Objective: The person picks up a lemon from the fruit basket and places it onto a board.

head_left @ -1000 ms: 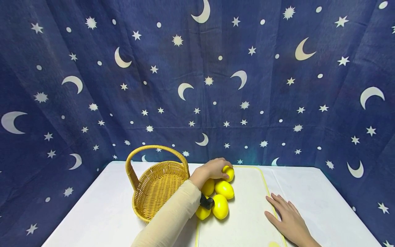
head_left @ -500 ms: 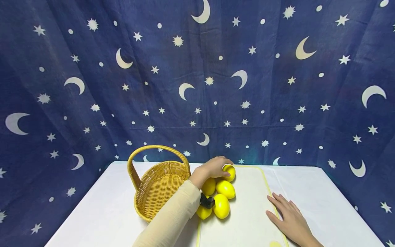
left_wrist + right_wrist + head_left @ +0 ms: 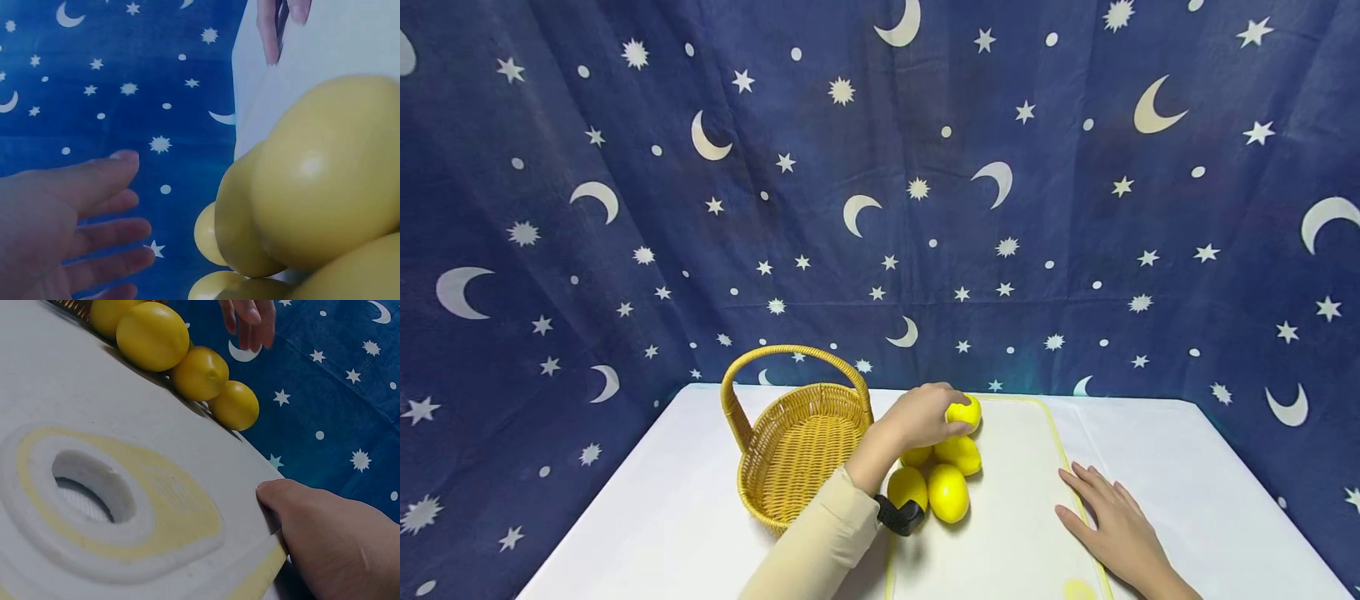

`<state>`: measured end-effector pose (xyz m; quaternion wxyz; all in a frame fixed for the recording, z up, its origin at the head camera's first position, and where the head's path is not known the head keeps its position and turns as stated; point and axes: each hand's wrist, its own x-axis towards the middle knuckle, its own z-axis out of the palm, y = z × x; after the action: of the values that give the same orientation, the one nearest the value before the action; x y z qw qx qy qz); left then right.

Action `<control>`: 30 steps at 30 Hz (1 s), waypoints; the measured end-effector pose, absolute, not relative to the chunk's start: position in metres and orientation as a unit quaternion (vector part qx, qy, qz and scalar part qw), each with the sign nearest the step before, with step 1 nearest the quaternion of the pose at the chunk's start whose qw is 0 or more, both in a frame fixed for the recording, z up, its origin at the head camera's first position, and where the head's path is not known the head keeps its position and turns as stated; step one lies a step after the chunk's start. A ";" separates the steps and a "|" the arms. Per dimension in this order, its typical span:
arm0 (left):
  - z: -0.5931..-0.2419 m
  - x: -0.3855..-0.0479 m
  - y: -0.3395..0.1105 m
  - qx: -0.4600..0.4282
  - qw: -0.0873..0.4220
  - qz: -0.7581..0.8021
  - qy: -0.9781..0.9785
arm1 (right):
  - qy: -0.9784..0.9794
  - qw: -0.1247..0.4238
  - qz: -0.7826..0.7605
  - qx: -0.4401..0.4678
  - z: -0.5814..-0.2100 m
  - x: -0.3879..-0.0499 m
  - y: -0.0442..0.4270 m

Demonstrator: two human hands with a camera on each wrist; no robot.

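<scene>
Several yellow lemons (image 3: 948,493) lie close together on the left part of a white cutting board (image 3: 1007,525) with a yellow border. My left hand (image 3: 925,414) is over the far end of the group, near the farthest lemon (image 3: 967,413). In the left wrist view its fingers (image 3: 109,231) are spread and hold nothing, with a gap to the lemons. One lemon (image 3: 916,456) is partly hidden by that hand. My right hand (image 3: 1116,521) rests at the board's right edge with extended fingers, its thumb (image 3: 275,490) along the rim in the right wrist view.
A wicker basket (image 3: 805,458) with a tall arched handle (image 3: 797,350) stands left of the lemons, with bare weave showing inside. A holed grip (image 3: 181,494) is at the board's near end. A dark blue star-and-moon curtain (image 3: 880,167) hangs behind the white table (image 3: 662,492).
My left hand has lifted slightly away from the far lemon, and its wrist has shifted. The lemons keep their arrangement. My right hand stays at the board's edge. The head view has shifted a little.
</scene>
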<state>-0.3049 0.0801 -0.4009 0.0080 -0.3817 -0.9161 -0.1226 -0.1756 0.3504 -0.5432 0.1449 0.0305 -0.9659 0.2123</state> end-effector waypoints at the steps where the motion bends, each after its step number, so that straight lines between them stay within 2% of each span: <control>1: -0.403 -0.302 0.079 -0.380 0.017 -0.118 -0.917 | -0.966 0.143 0.212 0.029 -0.543 -0.176 0.351; 6: -0.416 -0.287 0.078 -0.360 0.061 -0.097 -0.926 | -0.967 0.140 0.212 0.028 -0.542 -0.175 0.353; 10: -0.427 -0.279 0.079 -0.341 0.076 -0.103 -0.931 | -0.966 0.141 0.213 0.029 -0.542 -0.175 0.352; 19: -0.443 -0.276 0.081 -0.335 0.095 -0.112 -0.931 | -0.967 0.145 0.206 0.028 -0.543 -0.175 0.350; 30: -0.444 -0.274 0.082 -0.335 0.083 -0.120 -0.931 | -0.969 0.130 0.208 0.025 -0.541 -0.176 0.350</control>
<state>-0.2740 0.0815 -0.4441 0.0831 -0.3345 -0.9310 -0.1204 -0.1758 0.3497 -0.5407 0.1298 0.0251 -0.9691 0.2083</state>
